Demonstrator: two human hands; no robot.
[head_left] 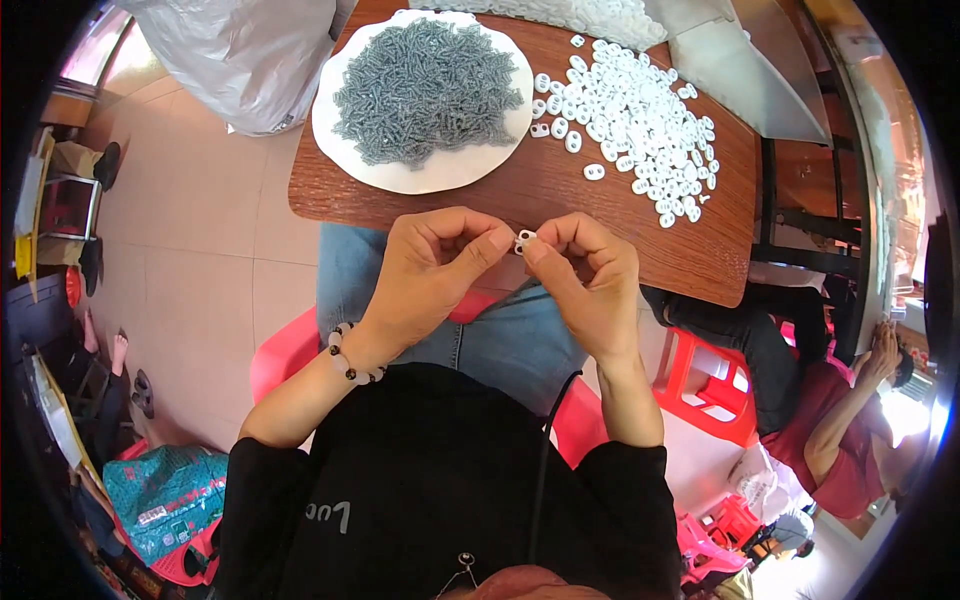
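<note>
Above my lap, just off the table's near edge, both hands meet at their fingertips. Between the thumb and forefinger of my right hand (590,275) is a small white oval plastic piece with two dark holes (525,236). My left hand (440,265) is pinched closed right beside that piece; whatever lies between its fingertips is too small to make out. Beyond my left hand, a white wavy-rimmed plate (420,181) carries a heap of small grey springs (425,95). To its right, many loose white oval plastic pieces (640,120) lie spread on the brown wooden table (500,203).
A clear bag of white pieces (590,18) lies at the table's far edge, beside a grey metal tray (745,75). A large grey plastic bag (235,60) stands at far left. On the right are a red stool (708,385) and a seated person in a dark red shirt (830,445).
</note>
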